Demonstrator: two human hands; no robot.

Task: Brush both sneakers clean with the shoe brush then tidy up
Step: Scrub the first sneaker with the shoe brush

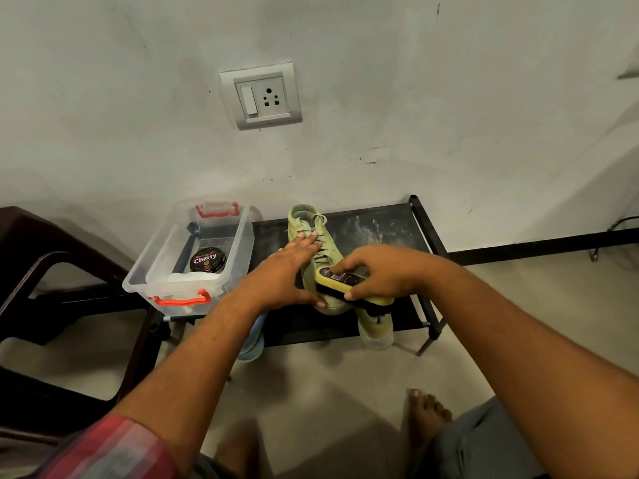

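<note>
This is looking like a home: a shoe rack (377, 223) is standing against a scuffed wall (432, 98), switch socket (261, 95) sitting upper middle.

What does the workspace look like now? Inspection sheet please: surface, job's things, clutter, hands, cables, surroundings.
Surface: low black metal rack, dusty top.
Job's things: pale green lace-up sneaker on the rack; second pale green sneaker at the rack's front edge; yellow-backed black-bristled shoe brush against the first sneaker's toe.
Clutter: clear plastic box with red handles at the rack's left end, round black Cherry polish tin inside; pale blue item under the left forearm, mostly hidden.
Hands: left hand flat on the sneaker, fingers straight; right hand grips the brush.
Cables: dark cable at the far right.
Surroundings: scuffed white wall with switch-and-socket plate; dark brown plastic chair at left.
</note>
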